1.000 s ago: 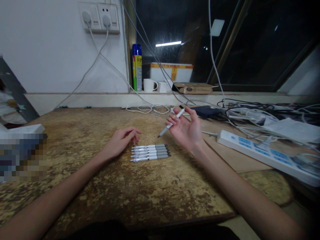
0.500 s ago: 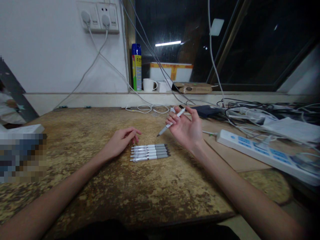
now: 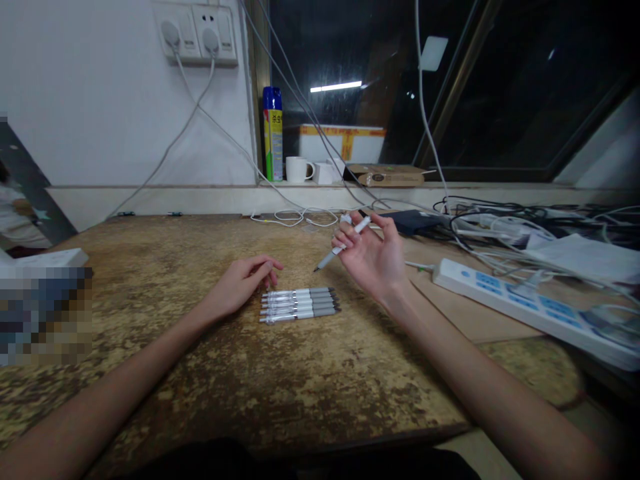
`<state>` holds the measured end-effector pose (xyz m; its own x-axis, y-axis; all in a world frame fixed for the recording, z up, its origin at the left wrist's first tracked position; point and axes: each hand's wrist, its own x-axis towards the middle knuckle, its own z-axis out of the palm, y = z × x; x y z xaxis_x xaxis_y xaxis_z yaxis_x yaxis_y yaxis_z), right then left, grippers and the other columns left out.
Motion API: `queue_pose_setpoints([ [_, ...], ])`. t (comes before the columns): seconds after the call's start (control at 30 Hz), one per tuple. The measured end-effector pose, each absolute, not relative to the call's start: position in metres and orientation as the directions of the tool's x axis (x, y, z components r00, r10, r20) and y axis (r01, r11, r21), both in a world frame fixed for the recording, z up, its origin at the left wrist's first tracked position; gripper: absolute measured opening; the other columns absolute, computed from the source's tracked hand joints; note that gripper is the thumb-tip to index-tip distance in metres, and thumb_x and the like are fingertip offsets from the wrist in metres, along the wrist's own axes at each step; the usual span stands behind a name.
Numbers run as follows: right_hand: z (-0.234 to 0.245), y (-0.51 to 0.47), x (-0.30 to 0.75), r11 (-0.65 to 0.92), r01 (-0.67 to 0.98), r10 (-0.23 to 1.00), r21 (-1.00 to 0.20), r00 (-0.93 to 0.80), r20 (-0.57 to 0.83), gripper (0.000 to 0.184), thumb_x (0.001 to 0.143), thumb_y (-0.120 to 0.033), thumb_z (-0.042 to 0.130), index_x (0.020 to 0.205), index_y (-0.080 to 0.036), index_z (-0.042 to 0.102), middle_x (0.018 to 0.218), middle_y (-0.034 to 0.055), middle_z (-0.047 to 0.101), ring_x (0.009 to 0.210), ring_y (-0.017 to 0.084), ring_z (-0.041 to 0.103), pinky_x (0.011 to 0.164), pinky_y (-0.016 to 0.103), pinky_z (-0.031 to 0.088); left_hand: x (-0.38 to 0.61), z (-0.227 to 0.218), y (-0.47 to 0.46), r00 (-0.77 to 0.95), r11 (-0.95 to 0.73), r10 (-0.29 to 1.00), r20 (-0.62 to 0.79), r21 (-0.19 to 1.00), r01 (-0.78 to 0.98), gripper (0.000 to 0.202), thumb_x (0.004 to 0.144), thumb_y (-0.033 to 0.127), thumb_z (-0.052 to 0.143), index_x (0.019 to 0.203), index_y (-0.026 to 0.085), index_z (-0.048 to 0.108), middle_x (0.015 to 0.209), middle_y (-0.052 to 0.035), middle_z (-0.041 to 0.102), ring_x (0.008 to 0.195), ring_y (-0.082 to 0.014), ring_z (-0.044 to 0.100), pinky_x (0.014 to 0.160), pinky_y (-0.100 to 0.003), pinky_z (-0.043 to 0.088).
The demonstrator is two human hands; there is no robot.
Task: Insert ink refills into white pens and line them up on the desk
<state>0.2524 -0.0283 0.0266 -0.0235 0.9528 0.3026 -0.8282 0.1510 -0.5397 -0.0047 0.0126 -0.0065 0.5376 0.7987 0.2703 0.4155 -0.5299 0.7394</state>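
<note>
A white and grey pen (image 3: 327, 259) is held in my right hand (image 3: 373, 257), palm turned up and fingers curled around it. Its dark tip points down and left, above the table. Below it several matching pens (image 3: 300, 306) lie side by side in a neat row, grey grips and dark tips to the right, clear ends to the left. My left hand (image 3: 247, 280) rests on the table at the upper left of the row. Its fingers are loosely bent and apart, with nothing in them, close to the pens' clear ends.
The worn wooden table (image 3: 280, 387) spreads beneath both arms. To the right are a white power strip (image 3: 500, 299), a brown cardboard sheet (image 3: 465, 310) and tangled cables (image 3: 480, 220). Along the sill stand a spray can (image 3: 273, 137), a white mug (image 3: 297, 170) and a cardboard box (image 3: 393, 176).
</note>
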Motion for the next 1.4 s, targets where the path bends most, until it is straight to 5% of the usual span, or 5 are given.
queue_pose_setpoints([
  [1.4, 0.0267, -0.0274, 0.2562, 0.171, -0.807, 0.944, -0.565, -0.03, 0.329, 0.023, 0.095, -0.043, 0.05, 0.089, -0.022, 0.059, 0.067, -0.0032, 0.035, 0.06, 0.014, 0.039, 0.066, 0.028, 0.044, -0.0024, -0.0047, 0.0102, 0.535, -0.503, 0.811, 0.238, 0.75, 0.429, 0.036, 0.104, 0.038, 0.044, 0.112, 0.015, 0.071, 0.088, -0.0057, 0.073, 0.077, -0.0186, 0.063, 0.071, -0.031, 0.047],
])
